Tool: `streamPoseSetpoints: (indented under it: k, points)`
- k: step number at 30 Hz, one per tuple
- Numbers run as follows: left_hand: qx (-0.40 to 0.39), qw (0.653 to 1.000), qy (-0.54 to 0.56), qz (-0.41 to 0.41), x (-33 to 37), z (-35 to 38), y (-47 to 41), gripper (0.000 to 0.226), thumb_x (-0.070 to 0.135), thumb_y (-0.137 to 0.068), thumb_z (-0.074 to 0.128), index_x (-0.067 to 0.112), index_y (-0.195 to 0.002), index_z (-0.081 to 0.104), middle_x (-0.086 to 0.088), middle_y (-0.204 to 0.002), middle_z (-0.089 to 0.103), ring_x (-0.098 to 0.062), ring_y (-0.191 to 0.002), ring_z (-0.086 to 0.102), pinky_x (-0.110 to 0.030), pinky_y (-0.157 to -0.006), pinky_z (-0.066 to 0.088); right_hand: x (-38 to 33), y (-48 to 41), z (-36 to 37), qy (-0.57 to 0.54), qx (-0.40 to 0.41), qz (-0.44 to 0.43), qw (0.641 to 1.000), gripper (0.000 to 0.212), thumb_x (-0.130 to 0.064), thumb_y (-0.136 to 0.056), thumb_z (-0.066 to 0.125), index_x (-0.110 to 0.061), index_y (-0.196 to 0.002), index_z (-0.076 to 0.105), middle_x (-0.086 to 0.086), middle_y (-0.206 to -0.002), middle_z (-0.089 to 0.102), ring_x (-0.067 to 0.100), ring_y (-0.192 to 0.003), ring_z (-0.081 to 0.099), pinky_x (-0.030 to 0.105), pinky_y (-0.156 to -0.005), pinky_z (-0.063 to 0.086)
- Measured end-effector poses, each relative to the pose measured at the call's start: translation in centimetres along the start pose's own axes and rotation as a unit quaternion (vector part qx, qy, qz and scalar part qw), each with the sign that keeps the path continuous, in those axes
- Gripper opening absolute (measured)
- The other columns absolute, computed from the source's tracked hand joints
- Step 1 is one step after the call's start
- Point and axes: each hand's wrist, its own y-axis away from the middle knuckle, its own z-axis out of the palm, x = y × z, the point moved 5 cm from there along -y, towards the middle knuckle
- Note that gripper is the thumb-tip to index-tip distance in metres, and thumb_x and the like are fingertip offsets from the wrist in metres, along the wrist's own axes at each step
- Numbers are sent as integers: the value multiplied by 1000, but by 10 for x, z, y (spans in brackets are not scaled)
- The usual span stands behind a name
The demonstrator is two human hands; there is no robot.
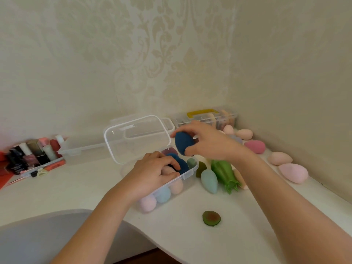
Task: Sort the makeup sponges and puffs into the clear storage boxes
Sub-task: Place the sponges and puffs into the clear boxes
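Sorts sponges into the clear box (187,173) on the white table (171,229).
Pinches a dark blue sponge (183,143) between thumb and fingers of the right hand (208,142), just above the box's far end, beside the raised lid (137,138). Curls the left hand (152,171) round a pale sponge (167,170) inside the box, among pink, blue and peach ones. Shows loose sponges (293,172) at right, near a second box (224,119).

home vanity corner, damask wallpaper (152,63), nail polishes (32,155)
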Motion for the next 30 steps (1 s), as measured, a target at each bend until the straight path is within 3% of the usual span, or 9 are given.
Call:
streamPoseSetpoints:
  k: [3,5,7,10,13,15,22,26,30]
  points:
    - [-7,1000,10,-1,0,0,1,15,43,-88,54,43,-103,57,11,-111,46,-12,-108,38,-32,-95,35,0,1,6,74,5,-24,997,41,-22,-67,82,-29,-98,57,-9,-97,54,11,-91,53,19,-68,44]
    - [-11,1000,-1,-5,0,0,0,5,47,-88,53,46,-94,54,11,-109,46,-14,-108,40,-32,-95,35,1,2,8,39,-19,-13,999,44,-30,-62,86,-30,-89,51,-12,-86,56,10,-81,54,21,-61,43]
    - [-13,1000,-9,-9,2,-1,0,5,49,-88,52,48,-84,50,11,-108,45,-14,-109,42,-33,-96,36,0,3,14,-16,-74,-15,997,42,-30,-63,86,-30,-91,55,-13,-89,60,8,-83,58,23,-65,50]
    - [-16,999,-25,-18,1,0,-2,25,51,-88,50,33,-98,63,10,-103,43,-14,-105,43,-32,-93,37,1,5,21,-74,-162,-17,984,33,-24,-76,78,-24,-105,63,-6,-109,63,10,-97,61,27,-81,55]
    - [-9,999,-33,-21,0,0,-2,33,50,-88,50,28,-109,63,8,-105,46,-15,-107,42,-33,-94,36,3,8,21,-136,-209,14,968,22,-24,-93,57,-18,-114,62,-3,-107,61,14,-81,58,22,-70,50]
    - [-8,999,-25,-19,-1,0,-3,34,50,-87,51,33,-115,60,8,-116,48,-14,-112,41,-34,-98,35,6,5,20,-125,-189,43,973,20,-22,-94,56,-12,-110,63,-8,-96,61,14,-74,54,19,-63,48]
    - [7,1000,-5,-22,-4,0,-2,23,48,-85,56,33,-101,63,10,-117,49,-13,-113,41,-31,-98,34,-4,-7,32,176,-161,70,969,17,-33,-80,71,-19,-90,71,-6,-71,60,8,-60,51,17,-52,35]
    - [10,1000,-6,-12,-3,0,-2,22,47,-83,58,34,-100,66,10,-118,51,-12,-114,42,-31,-99,34,-15,-10,45,290,-178,62,938,19,-19,-83,66,-13,-100,67,4,-88,63,17,-73,52,18,-51,33]
    - [14,1000,18,-11,-4,1,-3,13,46,-81,61,37,-89,65,10,-114,51,-12,-110,44,-31,-98,36,-19,-11,49,340,-204,74,915,26,-21,-86,62,-12,-110,67,10,-102,65,19,-80,51,18,-55,34]
